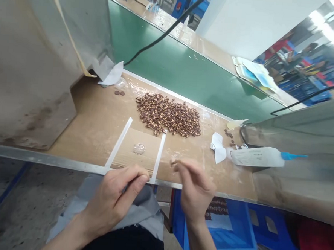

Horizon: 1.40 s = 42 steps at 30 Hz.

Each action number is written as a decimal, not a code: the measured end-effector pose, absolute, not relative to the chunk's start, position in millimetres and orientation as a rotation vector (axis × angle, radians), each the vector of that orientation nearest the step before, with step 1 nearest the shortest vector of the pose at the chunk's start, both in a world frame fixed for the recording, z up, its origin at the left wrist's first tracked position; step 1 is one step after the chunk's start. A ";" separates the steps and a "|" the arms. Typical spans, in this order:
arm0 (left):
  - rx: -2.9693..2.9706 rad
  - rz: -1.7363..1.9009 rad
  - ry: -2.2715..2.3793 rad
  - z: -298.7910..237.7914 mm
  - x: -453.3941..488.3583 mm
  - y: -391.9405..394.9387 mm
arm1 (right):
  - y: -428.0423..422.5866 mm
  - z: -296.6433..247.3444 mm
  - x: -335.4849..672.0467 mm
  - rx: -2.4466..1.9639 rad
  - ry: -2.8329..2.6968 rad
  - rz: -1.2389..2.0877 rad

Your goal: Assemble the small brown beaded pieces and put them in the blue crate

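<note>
My left hand is closed in a pinch at the near edge of the brown workbench, its fingertips against the lower end of a white strip. My right hand is also pinched, gripping a small brown part at its fingertips. A second white strip lies to the left, and a small clear round piece sits between the two strips. A heap of small brown parts lies further back on the bench.
A white tube with a blue nozzle lies at the right beside crumpled white paper. A green conveyor belt runs behind the bench. A grey machine housing stands at the left. A blue crate sits below.
</note>
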State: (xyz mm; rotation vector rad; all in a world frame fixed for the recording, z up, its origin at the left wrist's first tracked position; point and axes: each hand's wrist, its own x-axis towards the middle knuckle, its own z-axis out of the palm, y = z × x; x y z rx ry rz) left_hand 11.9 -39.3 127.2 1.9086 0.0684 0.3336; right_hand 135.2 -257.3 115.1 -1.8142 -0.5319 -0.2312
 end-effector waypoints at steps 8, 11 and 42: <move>1.964 0.405 0.125 87.0 10.9 -38.1 | -369.2 59.7 205.2 -2.346 -0.652 -0.684; 1.984 0.419 0.134 82.5 13.1 -38.6 | -371.0 50.1 203.0 -2.362 -0.645 -0.690; 1.791 0.213 -0.039 126.2 30.5 -81.1 | -281.2 148.0 97.1 -1.716 -0.280 -0.092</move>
